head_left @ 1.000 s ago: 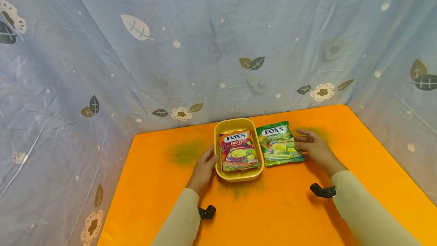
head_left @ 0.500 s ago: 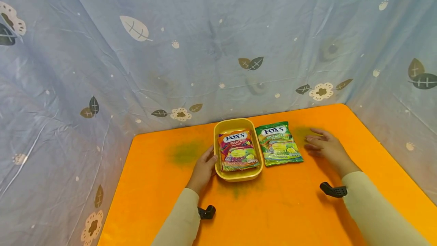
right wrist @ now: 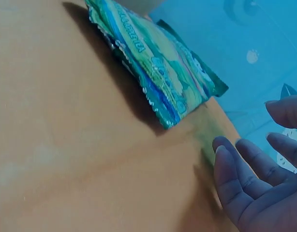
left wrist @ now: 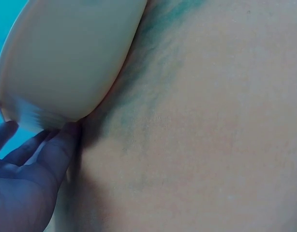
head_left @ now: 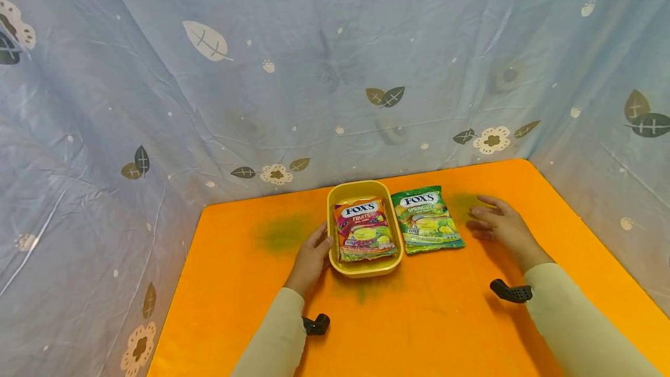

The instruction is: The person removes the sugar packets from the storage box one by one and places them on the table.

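A pack of Fox's Fruits candy (head_left: 364,228) lies in a yellow tray (head_left: 366,271). My left hand (head_left: 310,258) touches the tray's left side with fingers and thumb. In the left wrist view its fingertips meet the outer wall of the tray (left wrist: 71,53). A green Fox's Spring Tea candy pack (head_left: 428,220) lies flat on the table, against or just beside the tray's right side. To the right of that pack, my right hand (head_left: 502,228) hovers apart from it, holding nothing. The right wrist view shows its loosely bent fingers (right wrist: 230,179) near the green candy pack (right wrist: 153,63).
The orange table (head_left: 251,319) has darker green stains. A blue curtain (head_left: 293,74) with leaf and flower prints stands along the back and both sides. Black wrist mounts (head_left: 316,324) stick out from the cream sleeves (head_left: 576,313).
My right hand has drawn back to the right, away from the green candy pack, and then stayed there. The left hand, the tray and both packs have kept their places.
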Demonstrator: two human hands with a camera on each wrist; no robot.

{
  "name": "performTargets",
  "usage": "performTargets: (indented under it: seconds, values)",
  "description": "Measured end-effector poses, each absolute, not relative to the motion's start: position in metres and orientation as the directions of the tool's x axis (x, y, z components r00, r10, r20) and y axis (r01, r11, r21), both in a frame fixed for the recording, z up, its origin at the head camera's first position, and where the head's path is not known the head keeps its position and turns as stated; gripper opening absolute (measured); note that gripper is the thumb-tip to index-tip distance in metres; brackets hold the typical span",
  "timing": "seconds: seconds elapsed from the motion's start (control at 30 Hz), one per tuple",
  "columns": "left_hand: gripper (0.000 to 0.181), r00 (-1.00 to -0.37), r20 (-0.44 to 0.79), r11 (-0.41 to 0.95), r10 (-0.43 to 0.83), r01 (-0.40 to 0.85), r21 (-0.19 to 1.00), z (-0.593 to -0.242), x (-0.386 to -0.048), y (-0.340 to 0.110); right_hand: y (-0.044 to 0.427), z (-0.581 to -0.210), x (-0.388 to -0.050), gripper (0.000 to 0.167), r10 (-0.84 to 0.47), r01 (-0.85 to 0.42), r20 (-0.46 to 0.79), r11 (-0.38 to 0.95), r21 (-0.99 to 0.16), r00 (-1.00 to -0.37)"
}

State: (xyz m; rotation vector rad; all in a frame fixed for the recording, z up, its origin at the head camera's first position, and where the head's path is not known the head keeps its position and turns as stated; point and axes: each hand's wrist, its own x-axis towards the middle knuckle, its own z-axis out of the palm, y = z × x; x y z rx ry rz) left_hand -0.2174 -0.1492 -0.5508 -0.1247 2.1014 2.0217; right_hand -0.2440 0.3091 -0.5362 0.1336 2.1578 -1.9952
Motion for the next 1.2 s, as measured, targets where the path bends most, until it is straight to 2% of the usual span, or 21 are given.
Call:
performTargets:
  seconds: [0.3, 0.77, 1.2]
  values:
    - [0.057, -0.968, -0.231, 0.028, 0.097, -0.229, 0.973, -0.55, -0.217, -0.149, 0.299, -0.529, -0.244, 0.082, -0.091, 0.153, -0.166, 0.128, -0.98, -0.982]
    - [0.057, -0.968, -0.227, 0.015, 0.106, -0.226, 0.974, -0.551, -0.217, -0.15, 0.261, -0.511, -0.247, 0.073, -0.149, 0.089, -0.1, 0.074, -0.993, -0.984]
    - [0.057, -0.968, -0.225, -0.001, 0.109, -0.226, 0.974, -0.552, -0.217, -0.151, 0.221, -0.496, -0.243, 0.074, -0.227, 0.106, -0.105, 0.009, -0.994, -0.968]
